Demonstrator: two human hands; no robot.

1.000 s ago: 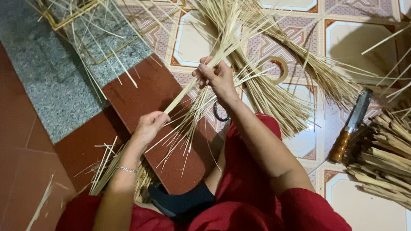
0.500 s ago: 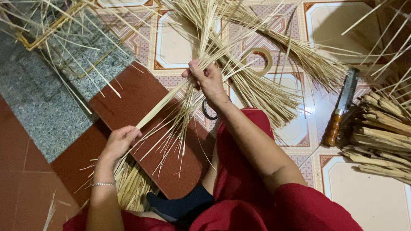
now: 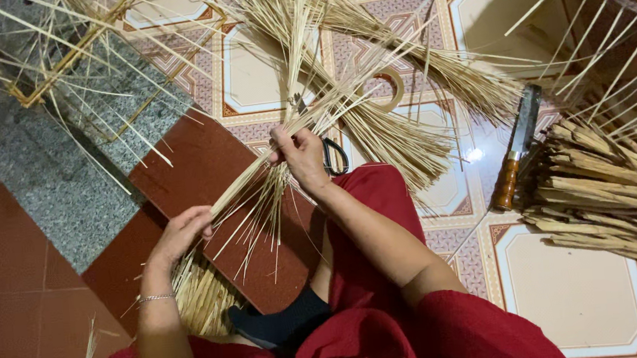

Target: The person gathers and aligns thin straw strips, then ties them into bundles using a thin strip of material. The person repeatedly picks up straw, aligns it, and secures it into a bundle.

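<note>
From above, I look down at a person seated on a patterned tile floor (image 3: 570,295), red-clothed knees at the bottom of the view. My right hand (image 3: 303,156) is closed in a pinch around the middle of a bundle of thin pale straw strips (image 3: 258,187), which slants from the upper right down to the lower left over a dark red board (image 3: 204,173). My left hand (image 3: 183,233) curls its fingers around the lower end of the same bundle, just above a heap of loose straw (image 3: 203,298) by the knee. The far ends fan out into a wide spray of straw (image 3: 374,121) across the tiles.

I judge the strips light, dry and springy, stiff along their length yet easy to snap or splinter if bent sharply, and prone to slipping apart. The firmest hold looks to be where the strips are gathered tight, between the two hands.

Black scissor handles (image 3: 336,156) lie just beside the right hand. A knife with a wooden handle (image 3: 517,148) rests well apart to the right, touching a stack of coarser split canes (image 3: 607,194).
</note>
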